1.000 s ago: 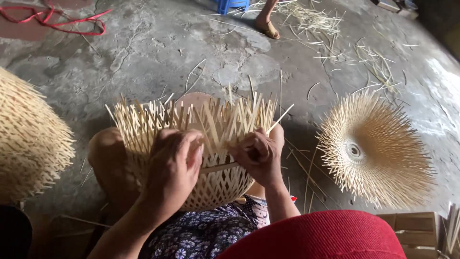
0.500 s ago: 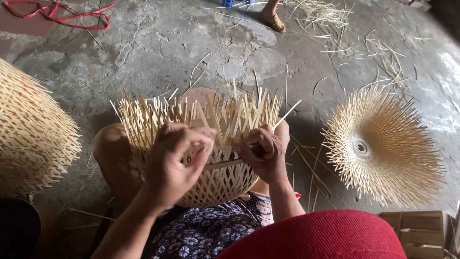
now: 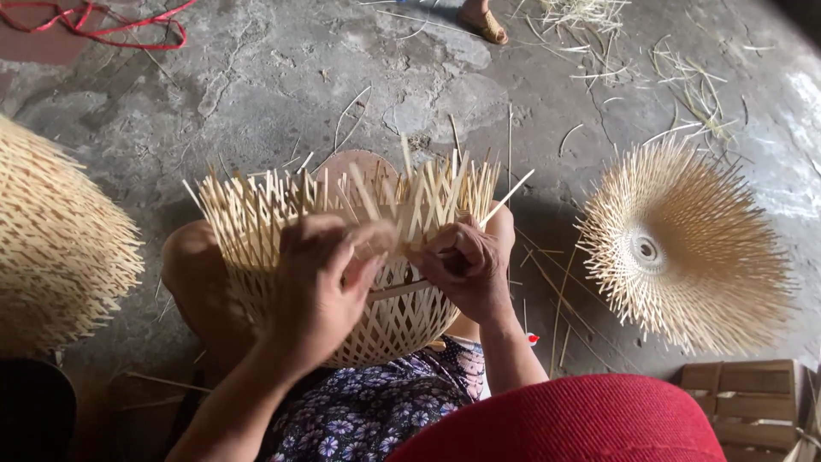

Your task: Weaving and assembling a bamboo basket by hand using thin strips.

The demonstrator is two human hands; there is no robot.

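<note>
A half-woven pale bamboo basket [image 3: 389, 321] rests between my knees, its loose upright strips fanning out along the top. My left hand [image 3: 321, 287] lies over the near rim, thumb and fingers pinching a strip. My right hand [image 3: 466, 265] grips the strips at the rim on the right, fingers curled around one of them. A flat horizontal strip [image 3: 402, 289] runs between the two hands across the weave.
A finished round bamboo piece with radiating spikes [image 3: 684, 248] lies on the concrete floor at right. Another woven bamboo piece [image 3: 56, 248] sits at left. Loose bamboo slivers [image 3: 676, 77] litter the far floor, a red cord [image 3: 111, 26] top left, another person's sandalled foot [image 3: 483, 21] at top, a wooden crate [image 3: 744, 398] bottom right.
Both hands have shifted slightly along the rim while working the strips; the left thumb now presses toward the right hand. The view has tilted down a little.
</note>
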